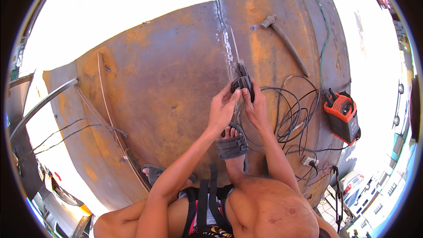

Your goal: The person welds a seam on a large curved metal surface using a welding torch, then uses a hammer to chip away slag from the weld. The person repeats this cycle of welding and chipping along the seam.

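Your bare knees filled the bottom of the view, and one sandalled foot [232,146] was planted on the rusty steel tank [167,83] just below your hands. You had both forearms stretched forward over the curved plate. Your left hand [221,111] met the black electrode holder [243,81] from the left, thumb and fingertips pinched narrow against its lower end. Your right hand [255,108] came up from below on the other side, fingers curled round the holder's body in a firm grasp. A thin welding rod [235,46] stuck up out of the holder's top, running alongside the bright weld seam [225,35] that ran up the tank. You held the holder just above the plate, close to that seam and near the middle of the tank.

Black cables [291,114] lay in loose loops to the right of your right hand. Beyond them an orange welding machine [341,115] sat at the tank's right edge. A hammer [284,39] lay further up on the plate, well apart from your hands.
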